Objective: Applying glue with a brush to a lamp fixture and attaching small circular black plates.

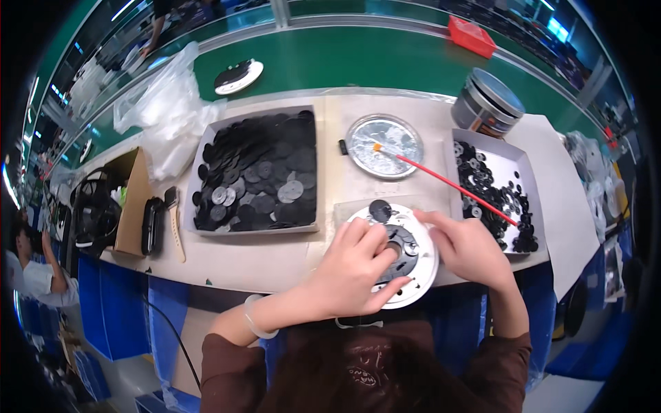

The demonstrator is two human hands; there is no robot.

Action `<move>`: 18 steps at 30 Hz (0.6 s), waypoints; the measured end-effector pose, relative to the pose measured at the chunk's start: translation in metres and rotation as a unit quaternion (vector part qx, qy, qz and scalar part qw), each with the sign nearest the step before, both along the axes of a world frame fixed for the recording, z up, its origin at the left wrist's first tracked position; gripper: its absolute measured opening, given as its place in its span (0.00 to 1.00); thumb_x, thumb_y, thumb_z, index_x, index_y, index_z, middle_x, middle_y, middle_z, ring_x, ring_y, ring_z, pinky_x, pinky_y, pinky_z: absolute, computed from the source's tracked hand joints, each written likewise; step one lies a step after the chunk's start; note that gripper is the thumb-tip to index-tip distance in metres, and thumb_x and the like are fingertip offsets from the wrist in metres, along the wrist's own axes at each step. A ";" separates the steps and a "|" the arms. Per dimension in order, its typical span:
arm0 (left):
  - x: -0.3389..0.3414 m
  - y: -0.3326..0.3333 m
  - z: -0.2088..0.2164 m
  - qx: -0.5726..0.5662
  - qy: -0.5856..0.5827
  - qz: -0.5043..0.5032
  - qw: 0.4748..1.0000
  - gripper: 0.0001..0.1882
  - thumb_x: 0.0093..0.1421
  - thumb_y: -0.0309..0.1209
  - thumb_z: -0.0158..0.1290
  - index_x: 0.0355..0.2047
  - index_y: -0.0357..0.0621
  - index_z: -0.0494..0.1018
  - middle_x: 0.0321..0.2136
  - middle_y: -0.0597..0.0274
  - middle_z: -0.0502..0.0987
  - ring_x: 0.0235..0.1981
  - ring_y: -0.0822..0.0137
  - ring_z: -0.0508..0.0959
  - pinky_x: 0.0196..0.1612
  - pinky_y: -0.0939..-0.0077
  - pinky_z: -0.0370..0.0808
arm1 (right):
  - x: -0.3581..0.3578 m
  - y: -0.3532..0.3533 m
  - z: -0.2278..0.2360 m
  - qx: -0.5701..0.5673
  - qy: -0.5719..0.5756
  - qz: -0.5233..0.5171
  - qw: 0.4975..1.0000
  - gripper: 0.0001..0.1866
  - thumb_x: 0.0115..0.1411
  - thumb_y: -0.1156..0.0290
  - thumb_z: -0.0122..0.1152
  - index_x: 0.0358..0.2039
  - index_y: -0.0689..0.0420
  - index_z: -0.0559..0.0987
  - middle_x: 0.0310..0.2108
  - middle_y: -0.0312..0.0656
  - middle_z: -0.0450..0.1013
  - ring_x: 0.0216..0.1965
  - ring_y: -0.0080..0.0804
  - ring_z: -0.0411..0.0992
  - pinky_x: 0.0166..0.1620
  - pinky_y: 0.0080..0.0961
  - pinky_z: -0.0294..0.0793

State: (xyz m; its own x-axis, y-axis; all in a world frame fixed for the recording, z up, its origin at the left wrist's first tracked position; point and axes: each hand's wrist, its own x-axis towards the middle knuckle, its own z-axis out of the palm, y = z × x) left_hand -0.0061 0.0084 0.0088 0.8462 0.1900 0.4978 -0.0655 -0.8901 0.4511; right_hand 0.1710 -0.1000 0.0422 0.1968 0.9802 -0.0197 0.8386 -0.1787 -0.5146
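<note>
Nearest to us, we see the left hand [348, 268] over a white disc [429, 268], its thumb apart from the fingers, which bend onto the black ring [408, 260] at the disc's middle; we cannot tell whether they pinch anything. The right hand [474, 251] touches the disc's rim, but we cannot tell how tightly. Beyond, we find a box [275, 232] of black round pieces on the left and a tray [501, 162] of smaller black parts on the right. A red stick [454, 186] reaches from a round dish [404, 141] to that tray. Farther, we see a grey tin [478, 107], then a green surface [344, 58] carrying another white disc [242, 82] and a red basket [474, 38].
</note>
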 end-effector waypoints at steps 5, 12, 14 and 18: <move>0.004 0.002 -0.011 0.065 -0.046 0.031 0.996 0.16 0.41 0.40 0.61 0.23 0.42 0.71 0.26 0.62 0.62 0.30 0.61 0.62 0.35 0.69 0.60 | -0.004 0.013 0.012 0.013 -0.119 0.006 0.993 0.14 0.51 0.77 0.50 0.40 0.55 0.76 0.15 0.50 0.67 0.18 0.44 0.69 0.24 0.30 0.67; 0.001 0.000 -0.016 0.086 -0.064 0.053 0.993 0.16 0.43 0.41 0.58 0.25 0.42 0.72 0.32 0.58 0.66 0.35 0.60 0.64 0.38 0.68 0.60 | -0.039 0.121 0.013 0.230 -0.146 0.206 0.940 0.11 0.45 0.73 0.61 0.32 0.53 0.80 0.21 0.37 0.68 0.31 0.33 0.68 0.32 0.27 0.69; 0.003 -0.003 -0.016 0.082 -0.074 0.055 0.992 0.16 0.43 0.41 0.58 0.25 0.42 0.72 0.31 0.59 0.66 0.35 0.60 0.64 0.38 0.68 0.60 | -0.047 0.150 -0.001 0.228 -0.161 0.254 0.926 0.11 0.45 0.72 0.61 0.32 0.53 0.80 0.22 0.36 0.68 0.33 0.32 0.68 0.32 0.27 0.70; 0.003 -0.004 -0.017 0.071 -0.082 0.055 0.993 0.16 0.41 0.39 0.58 0.26 0.42 0.72 0.30 0.60 0.64 0.35 0.61 0.63 0.38 0.68 0.60 | -0.051 0.180 -0.007 0.127 -0.240 0.327 0.905 0.09 0.46 0.69 0.61 0.31 0.51 0.80 0.22 0.35 0.69 0.34 0.33 0.68 0.35 0.28 0.71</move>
